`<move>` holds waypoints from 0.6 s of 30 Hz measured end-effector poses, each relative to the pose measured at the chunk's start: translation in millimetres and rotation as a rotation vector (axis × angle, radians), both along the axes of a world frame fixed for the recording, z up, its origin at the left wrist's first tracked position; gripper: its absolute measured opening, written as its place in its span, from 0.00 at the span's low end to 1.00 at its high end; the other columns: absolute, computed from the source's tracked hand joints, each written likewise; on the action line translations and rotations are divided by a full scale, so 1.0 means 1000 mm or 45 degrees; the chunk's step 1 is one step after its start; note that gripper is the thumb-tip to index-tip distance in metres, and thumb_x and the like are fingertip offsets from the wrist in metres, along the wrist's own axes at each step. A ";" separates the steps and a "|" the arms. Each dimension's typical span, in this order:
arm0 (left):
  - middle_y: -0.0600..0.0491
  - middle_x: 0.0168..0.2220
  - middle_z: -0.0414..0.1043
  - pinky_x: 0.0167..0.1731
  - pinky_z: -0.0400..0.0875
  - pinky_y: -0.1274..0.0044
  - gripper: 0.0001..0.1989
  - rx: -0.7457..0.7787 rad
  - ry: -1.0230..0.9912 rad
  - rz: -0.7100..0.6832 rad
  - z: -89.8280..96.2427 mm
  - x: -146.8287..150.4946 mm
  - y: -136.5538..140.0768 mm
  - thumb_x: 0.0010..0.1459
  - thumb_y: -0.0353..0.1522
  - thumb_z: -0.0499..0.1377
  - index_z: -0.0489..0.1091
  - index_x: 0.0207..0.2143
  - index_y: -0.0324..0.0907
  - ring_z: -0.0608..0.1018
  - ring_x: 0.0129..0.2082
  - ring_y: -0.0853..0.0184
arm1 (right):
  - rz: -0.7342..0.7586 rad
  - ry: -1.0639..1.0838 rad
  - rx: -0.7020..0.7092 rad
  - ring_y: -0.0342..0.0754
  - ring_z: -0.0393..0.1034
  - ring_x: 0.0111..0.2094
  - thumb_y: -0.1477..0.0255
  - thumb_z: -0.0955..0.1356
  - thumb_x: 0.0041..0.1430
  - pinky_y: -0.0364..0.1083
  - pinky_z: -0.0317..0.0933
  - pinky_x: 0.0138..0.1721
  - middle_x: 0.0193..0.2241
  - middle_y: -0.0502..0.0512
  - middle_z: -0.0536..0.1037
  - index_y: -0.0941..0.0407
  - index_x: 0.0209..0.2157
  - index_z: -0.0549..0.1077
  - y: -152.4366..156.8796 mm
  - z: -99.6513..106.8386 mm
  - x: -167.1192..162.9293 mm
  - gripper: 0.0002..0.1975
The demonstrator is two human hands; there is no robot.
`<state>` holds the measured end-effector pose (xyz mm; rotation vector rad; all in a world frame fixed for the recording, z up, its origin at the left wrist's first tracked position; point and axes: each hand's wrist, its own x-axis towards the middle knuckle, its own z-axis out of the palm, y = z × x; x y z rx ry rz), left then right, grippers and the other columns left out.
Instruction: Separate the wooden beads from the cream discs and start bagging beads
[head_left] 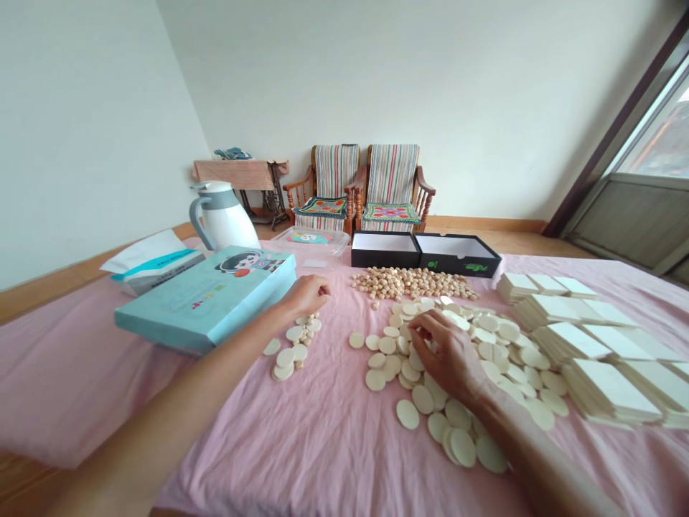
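Right hand (449,352), half-curled at four o'clock, hovers over discs (509,330), best pinched lightly; left hand (309,293) curls; both grips unclear.

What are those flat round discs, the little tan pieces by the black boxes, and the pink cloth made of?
Flat round discs: perhaps thin wood or thick card, matte; they're pale, stiff-looking and don't shine, but I can't tell which.
Little tan pieces: probably bare wood, judging by their uneven tan colour.
Pink cloth: fabric, soft and dull, because it wrinkles; the fibre isn't clear.
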<state>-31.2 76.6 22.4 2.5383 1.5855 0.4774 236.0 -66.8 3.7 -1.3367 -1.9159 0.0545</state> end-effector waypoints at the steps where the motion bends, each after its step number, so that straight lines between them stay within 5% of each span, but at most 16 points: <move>1: 0.54 0.27 0.77 0.29 0.66 0.82 0.09 -0.043 0.041 -0.004 0.000 -0.008 -0.004 0.46 0.26 0.56 0.75 0.29 0.40 0.76 0.30 0.69 | 0.002 -0.008 -0.002 0.43 0.65 0.28 0.73 0.62 0.59 0.42 0.58 0.32 0.30 0.52 0.70 0.56 0.31 0.70 0.000 0.000 -0.001 0.06; 18: 0.52 0.26 0.75 0.27 0.63 0.80 0.05 -0.065 0.305 -0.010 -0.001 -0.011 -0.013 0.41 0.24 0.59 0.73 0.21 0.41 0.76 0.28 0.66 | -0.004 -0.026 -0.016 0.43 0.66 0.28 0.74 0.62 0.58 0.42 0.58 0.31 0.30 0.52 0.70 0.56 0.32 0.70 0.002 -0.004 -0.001 0.06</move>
